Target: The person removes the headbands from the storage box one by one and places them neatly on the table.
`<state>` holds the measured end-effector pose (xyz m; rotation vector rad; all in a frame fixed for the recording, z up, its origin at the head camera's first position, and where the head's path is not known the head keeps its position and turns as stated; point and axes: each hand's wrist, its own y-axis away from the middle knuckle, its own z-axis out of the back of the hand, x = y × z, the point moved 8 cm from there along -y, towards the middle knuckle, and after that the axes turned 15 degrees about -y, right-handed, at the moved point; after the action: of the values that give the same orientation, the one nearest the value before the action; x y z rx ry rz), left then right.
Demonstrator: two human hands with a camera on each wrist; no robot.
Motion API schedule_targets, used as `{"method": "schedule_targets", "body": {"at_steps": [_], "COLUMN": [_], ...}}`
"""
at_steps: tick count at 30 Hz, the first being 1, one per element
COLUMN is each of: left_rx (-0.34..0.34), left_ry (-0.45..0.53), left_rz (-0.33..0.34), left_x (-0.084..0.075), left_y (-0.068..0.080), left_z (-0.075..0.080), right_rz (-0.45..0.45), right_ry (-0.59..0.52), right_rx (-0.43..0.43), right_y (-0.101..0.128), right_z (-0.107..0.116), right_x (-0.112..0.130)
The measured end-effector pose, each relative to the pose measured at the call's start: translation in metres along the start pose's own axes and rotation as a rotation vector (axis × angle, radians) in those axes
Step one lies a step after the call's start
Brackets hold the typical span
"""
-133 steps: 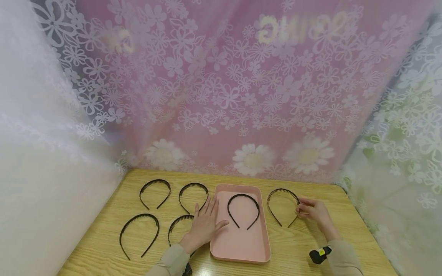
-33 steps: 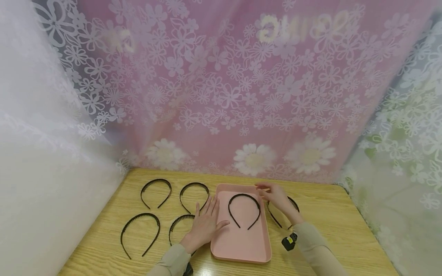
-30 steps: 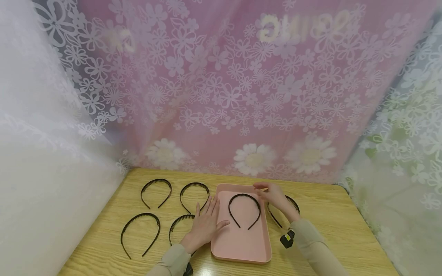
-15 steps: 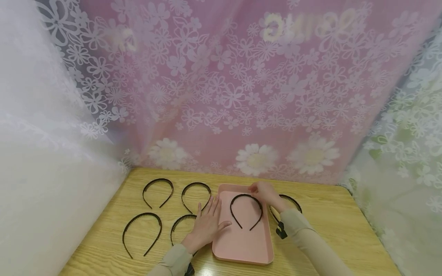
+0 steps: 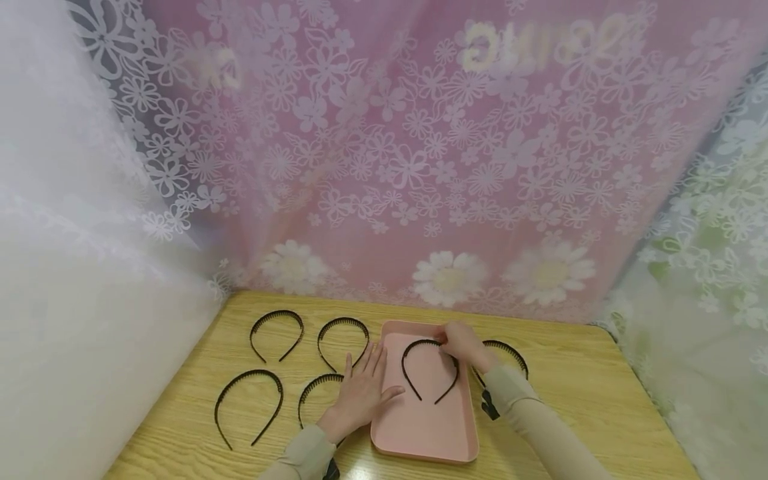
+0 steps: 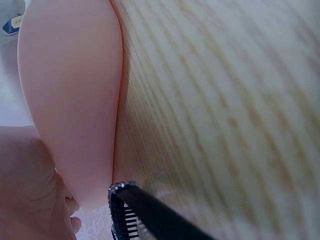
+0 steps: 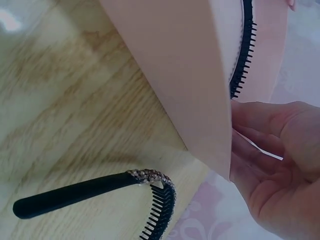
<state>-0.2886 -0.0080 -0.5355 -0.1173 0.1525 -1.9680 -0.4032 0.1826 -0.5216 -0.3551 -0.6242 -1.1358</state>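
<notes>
Head view only: right hand (image 5: 459, 343) grasping the headband (image 5: 429, 370) in the tray (image 5: 420, 433), left hand (image 5: 360, 393) flat, released, at 9 o'clock on the surface (image 5: 576, 400); wrist views add rhinestones on the outside headband (image 7: 150, 176), tray wall blocking.

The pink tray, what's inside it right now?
One black toothed headband lies inside the pink tray. The right hand rests at the top of its arch, hiding that part, so whether the fingers grip it cannot be seen.
</notes>
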Motion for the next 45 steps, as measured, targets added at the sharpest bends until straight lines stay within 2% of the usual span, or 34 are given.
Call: {"method": "schedule_targets", "body": {"at_steps": [5,15,26,33,39,45], "left_rx": [-0.025,-0.038,-0.049,-0.067,-0.032,-0.039], "left_ry": [0.013,0.026,0.024,0.015,0.015,0.018], "left_rz": [-0.003,0.008,0.004,-0.003,0.004,0.008], "left_x": [-0.001,0.000,0.000,0.000,0.000,0.001], "left_y": [0.001,0.001,0.000,0.000,-0.001,-0.001], "left_z": [0.002,0.002,0.001,0.000,-0.002,-0.005], "right_rz": [0.057,0.104,0.037,0.028,0.023,0.027], "right_ry": [0.043,-0.009,-0.161,-0.381,-0.543,-0.644], "right_rx": [0.000,0.038,0.046,0.093,0.143,0.185], "right_y": [0.004,0.006,0.016,0.023,0.030,0.038], "right_z": [-0.003,-0.005,0.009,0.015,0.020,0.024], "right_x": [0.004,0.010,0.010,0.007,0.005,0.004]}}
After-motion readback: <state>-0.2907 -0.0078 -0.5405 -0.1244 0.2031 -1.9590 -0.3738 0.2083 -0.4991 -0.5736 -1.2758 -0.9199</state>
